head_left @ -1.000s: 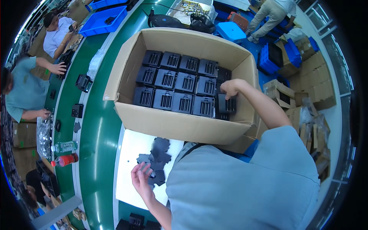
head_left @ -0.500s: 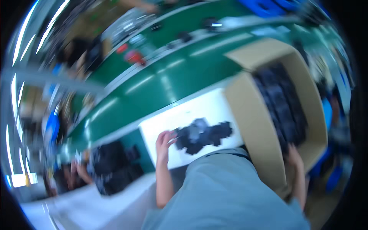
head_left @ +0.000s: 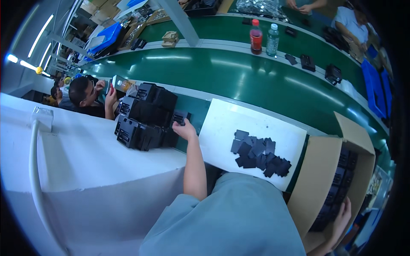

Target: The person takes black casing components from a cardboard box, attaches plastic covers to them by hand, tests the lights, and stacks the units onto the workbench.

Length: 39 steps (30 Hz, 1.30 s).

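Observation:
To my left, my left hand (head_left: pixel 186 130) has its fingers closed on a small black plastic case (head_left: pixel 182 116), beside a stack of black plastic cases (head_left: pixel 147 109) on the green bench. My right hand (head_left: pixel 341 215) reaches into an open cardboard box (head_left: pixel 314 181) at my right. Its fingers are stretched out alongside the rows of black cases (head_left: pixel 339 179) packed inside, and nothing shows in its grip. Between my hands lies a white board (head_left: pixel 226 117), bearing a loose pile of thin black plates (head_left: pixel 258 151).
A white ledge (head_left: pixel 106 166) with a pipe (head_left: pixel 36 170) runs along the left. Across the green bench (head_left: pixel 239 77) stand a red drink bottle (head_left: pixel 256 37) and a clear bottle (head_left: pixel 272 40). Co-workers sit at the left and the far right. A blue tray (head_left: pixel 373 89) leans at right.
My view has swung, and the blur has gone. My left hand has moved from the black plates on the board leftward to the stacked cases. My right hand stays in the box.

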Each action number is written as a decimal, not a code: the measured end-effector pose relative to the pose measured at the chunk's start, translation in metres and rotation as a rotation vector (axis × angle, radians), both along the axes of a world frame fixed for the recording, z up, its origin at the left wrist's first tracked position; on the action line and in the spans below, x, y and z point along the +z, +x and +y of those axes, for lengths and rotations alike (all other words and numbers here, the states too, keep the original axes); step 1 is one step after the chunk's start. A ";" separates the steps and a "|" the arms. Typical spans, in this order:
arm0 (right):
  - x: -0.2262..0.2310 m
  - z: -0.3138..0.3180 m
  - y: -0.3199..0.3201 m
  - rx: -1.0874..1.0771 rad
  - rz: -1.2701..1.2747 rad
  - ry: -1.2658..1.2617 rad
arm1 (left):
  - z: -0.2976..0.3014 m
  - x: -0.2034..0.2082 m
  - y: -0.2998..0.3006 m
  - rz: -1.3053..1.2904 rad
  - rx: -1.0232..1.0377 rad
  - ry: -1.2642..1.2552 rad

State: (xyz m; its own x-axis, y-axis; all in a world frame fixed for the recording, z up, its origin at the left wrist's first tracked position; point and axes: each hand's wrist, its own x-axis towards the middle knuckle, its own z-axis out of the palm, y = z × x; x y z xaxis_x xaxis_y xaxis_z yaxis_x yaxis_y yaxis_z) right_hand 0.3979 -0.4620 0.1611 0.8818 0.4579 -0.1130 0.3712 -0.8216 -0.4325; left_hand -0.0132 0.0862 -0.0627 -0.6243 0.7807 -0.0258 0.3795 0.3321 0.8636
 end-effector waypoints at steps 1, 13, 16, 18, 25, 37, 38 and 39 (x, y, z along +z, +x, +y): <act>0.006 0.014 -0.006 -0.001 0.061 0.067 | 0.003 0.008 0.005 -0.006 -0.003 -0.002; 0.037 0.070 -0.057 0.062 0.101 0.200 | 0.015 0.056 0.035 0.517 -0.370 -0.556; 0.027 0.120 -0.091 -0.023 0.285 0.573 | -0.016 0.073 0.081 0.390 -0.590 -0.036; 0.023 0.164 -0.109 0.023 0.539 0.643 | -0.054 0.095 0.127 0.366 -0.830 0.234; -0.012 0.214 -0.133 -0.054 0.646 1.188 | -0.231 0.199 0.225 -0.035 -1.673 0.417; 0.021 -0.096 -0.002 -0.364 0.223 -0.019 | -0.168 0.165 0.179 -0.365 -1.622 -0.232; 0.023 -0.091 0.001 -0.544 0.398 -0.180 | -0.159 0.159 0.170 -0.411 -1.495 -0.199; -0.013 -0.129 0.006 -0.503 0.449 -0.301 | -0.151 0.153 0.164 -0.468 -1.382 -0.177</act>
